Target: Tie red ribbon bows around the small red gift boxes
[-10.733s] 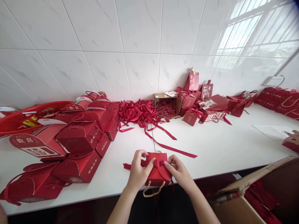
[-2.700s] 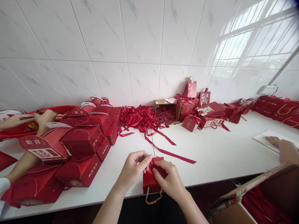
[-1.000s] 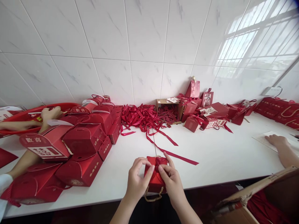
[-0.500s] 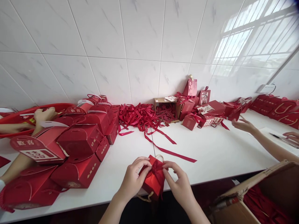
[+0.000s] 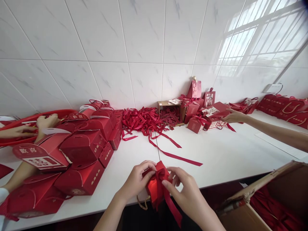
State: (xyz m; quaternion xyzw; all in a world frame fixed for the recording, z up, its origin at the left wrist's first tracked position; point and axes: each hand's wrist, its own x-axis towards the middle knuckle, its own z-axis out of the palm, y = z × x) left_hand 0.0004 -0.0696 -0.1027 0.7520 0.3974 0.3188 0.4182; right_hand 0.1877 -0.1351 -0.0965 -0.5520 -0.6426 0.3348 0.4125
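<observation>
A small red box (image 5: 153, 190) with a dark red ribbon bow (image 5: 160, 175) is between my hands at the table's front edge. My left hand (image 5: 141, 176) pinches the bow's left loop. On the other side, my right hand (image 5: 181, 183) has thumb and fingers closed on the right part of the ribbon. One ribbon tail hangs down in front of my right hand. A twisted cord handle (image 5: 143, 204) dangles below the box at the left.
Stacked red boxes (image 5: 81, 146) fill the left, by a red basin (image 5: 56, 112) with another person's hands. Loose ribbons (image 5: 141, 119) lie centre back. Another person's hand (image 5: 232, 115) touches a box at right. A cardboard carton (image 5: 261, 195) stands front right.
The red box has tilted, and a ribbon tail now hangs lower right. My right hand's fingers have curled in more. The other person's hand at right has reached left to a red box.
</observation>
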